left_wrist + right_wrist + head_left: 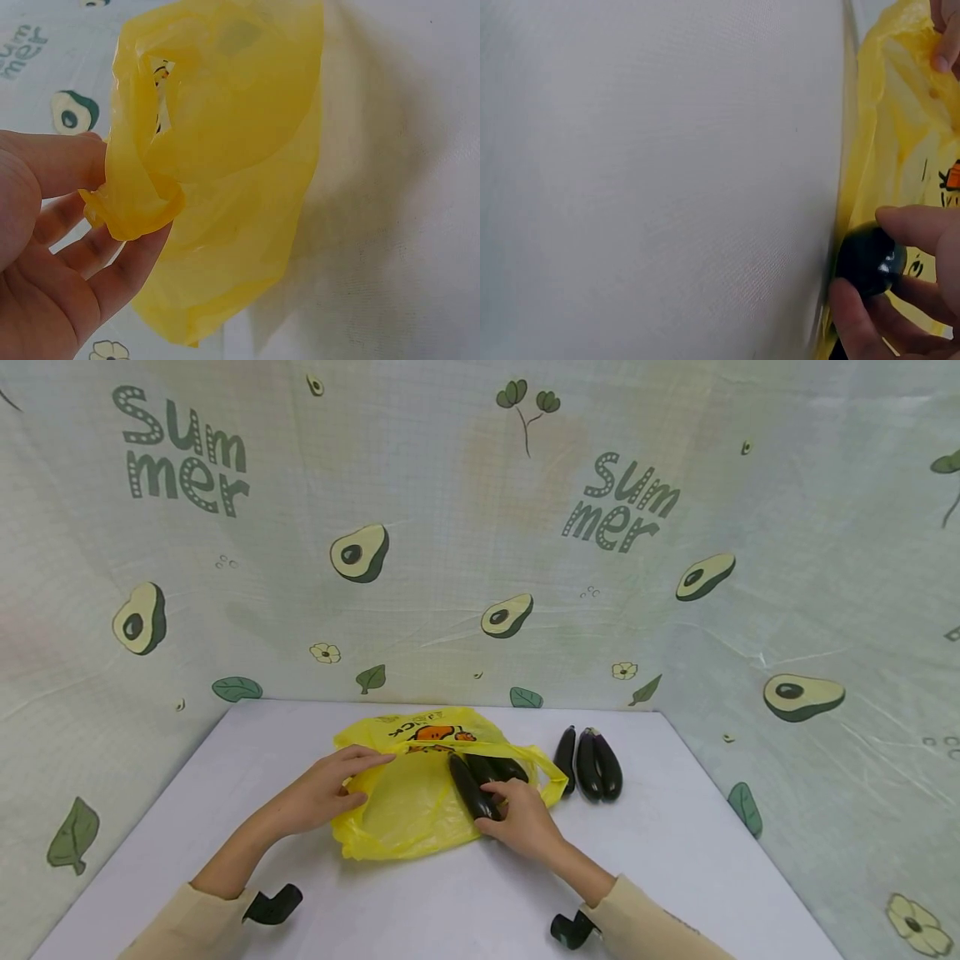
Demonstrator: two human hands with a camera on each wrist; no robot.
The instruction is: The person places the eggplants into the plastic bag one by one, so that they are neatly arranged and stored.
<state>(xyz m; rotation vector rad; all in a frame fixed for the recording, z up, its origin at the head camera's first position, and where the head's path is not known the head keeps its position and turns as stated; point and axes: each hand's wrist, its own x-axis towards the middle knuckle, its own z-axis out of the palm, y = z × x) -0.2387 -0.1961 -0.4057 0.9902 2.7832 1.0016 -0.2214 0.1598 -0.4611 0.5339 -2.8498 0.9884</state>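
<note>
the bag (401,814) is yellow, the eggplants (468,787) black, the backdrop (423,627) avocado-patterned.

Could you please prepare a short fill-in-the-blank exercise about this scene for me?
1. The plastic bag is coloured ____.
2. The dark eggplant partly over the bag is held by the person's ____ grip.
3. In the head view, ____ eggplants lie to the right of the bag.
4. The word printed on the backdrop is ____.

Missing words: yellow; right; three; summer.

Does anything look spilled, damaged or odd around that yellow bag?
Nothing stands out: the yellow bag is merely crumpled, and the eggplant in the right hand and three eggplants beside the bag show no visible damage.
</note>
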